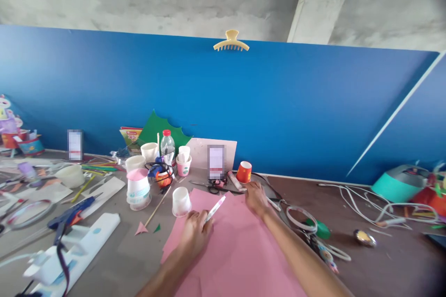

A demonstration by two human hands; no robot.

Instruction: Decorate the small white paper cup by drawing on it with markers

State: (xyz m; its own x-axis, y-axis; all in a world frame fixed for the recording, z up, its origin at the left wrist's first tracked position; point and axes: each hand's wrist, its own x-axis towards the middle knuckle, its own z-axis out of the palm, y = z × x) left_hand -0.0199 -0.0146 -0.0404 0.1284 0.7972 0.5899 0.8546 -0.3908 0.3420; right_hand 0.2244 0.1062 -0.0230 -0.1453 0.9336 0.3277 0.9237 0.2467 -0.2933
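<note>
Pink paper (240, 246) lies spread in front of me. Over its left side, my left hand (195, 231) is closed round a white pen with pink markings (215, 209), which slants up to the right. My right hand (257, 198) rests at the paper's far right corner; its fingertips are too small and blurred to show what they grip. Just beyond it stand an orange paper cup (244, 172) and a pale tube (235, 181). A white cup (181, 202) is upside down near my left hand, by the paper's left edge.
To the left are a power strip (94, 246), a blue glue gun (75, 212), stacked cups (138, 188) and a bottle (167, 144). A phone (216, 161) leans at the back. Cables (365, 209) and a teal object (397, 183) lie right. A blue partition (223, 93) rises behind.
</note>
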